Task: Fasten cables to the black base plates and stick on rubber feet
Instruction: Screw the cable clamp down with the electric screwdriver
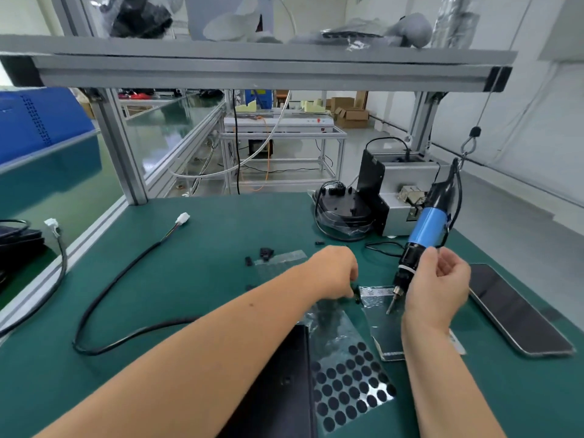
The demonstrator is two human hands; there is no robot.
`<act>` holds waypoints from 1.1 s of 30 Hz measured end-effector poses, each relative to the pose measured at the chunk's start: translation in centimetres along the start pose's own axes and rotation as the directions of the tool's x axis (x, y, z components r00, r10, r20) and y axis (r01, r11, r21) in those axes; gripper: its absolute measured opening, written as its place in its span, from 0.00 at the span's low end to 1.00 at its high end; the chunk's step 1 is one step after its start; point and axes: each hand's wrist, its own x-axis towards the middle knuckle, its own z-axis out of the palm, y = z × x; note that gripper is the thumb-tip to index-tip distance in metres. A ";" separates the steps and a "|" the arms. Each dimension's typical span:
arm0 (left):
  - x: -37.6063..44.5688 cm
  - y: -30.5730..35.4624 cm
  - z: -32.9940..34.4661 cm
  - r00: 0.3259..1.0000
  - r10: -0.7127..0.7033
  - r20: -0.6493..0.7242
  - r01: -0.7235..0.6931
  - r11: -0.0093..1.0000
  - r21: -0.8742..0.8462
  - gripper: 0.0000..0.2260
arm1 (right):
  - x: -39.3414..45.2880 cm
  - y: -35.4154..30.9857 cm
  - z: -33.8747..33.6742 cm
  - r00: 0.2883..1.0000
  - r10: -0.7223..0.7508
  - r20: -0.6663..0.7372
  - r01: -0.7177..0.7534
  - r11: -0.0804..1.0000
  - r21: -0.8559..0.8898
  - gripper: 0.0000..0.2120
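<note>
Black and small, a cable clip point(356, 295) sits pinched in the left hand point(335, 270) above the desk point(205, 279); the right hand point(437, 289) is clamped on the electric screwdriver point(420, 245). Best to seat the clip on the base plate point(284, 384) beside the rubber feet sheet point(347, 387), over the cable point(104, 289), before driving.

L hand point(336, 270) pinches small black clip point(356, 292) over green mat point(196, 279). R hand point(437, 286) loosely curled beside hanging blue screwdriver point(423, 235) — bit tip down near clear bag point(384, 314). Black base plate point(284, 384) at bottom edge w/ rubber-feet sheet point(349, 384) just right. Black cable point(104, 298) loops left — phone point(518, 311) far right.
</note>
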 end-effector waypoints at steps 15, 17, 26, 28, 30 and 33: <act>1.1 -0.1 0.9 0.997 -0.077 0.006 0.077 0.990 -0.115 0.07 | 1.0 0.5 0.8 0.938 0.239 0.249 -0.268 0.960 0.085 0.12; 0.7 -0.2 0.6 0.997 -0.074 -0.014 0.072 0.992 -0.105 0.06 | 0.9 0.0 0.6 0.914 0.289 0.286 -0.343 0.925 0.161 0.10; -3.6 -2.2 -2.6 0.986 -0.163 -0.030 0.125 0.854 -0.504 0.03 | -1.8 -3.5 0.9 0.756 0.263 0.600 -0.561 0.732 0.386 0.05; -5.8 -2.6 -3.1 0.985 -0.169 -0.024 0.099 0.677 -0.730 0.03 | -2.9 -4.7 1.1 0.747 0.201 0.633 -0.549 0.724 0.418 0.02; -8.0 -3.1 -3.4 0.984 -0.173 -0.029 0.061 0.493 -0.868 0.04 | -4.1 -6.4 1.6 0.738 0.116 0.664 -0.534 0.702 0.471 0.03; -11.0 -3.2 -3.5 0.982 -0.190 -0.016 0.020 0.186 -0.982 0.05 | -5.6 -9.6 2.5 0.702 0.019 0.712 -0.558 0.636 0.533 0.12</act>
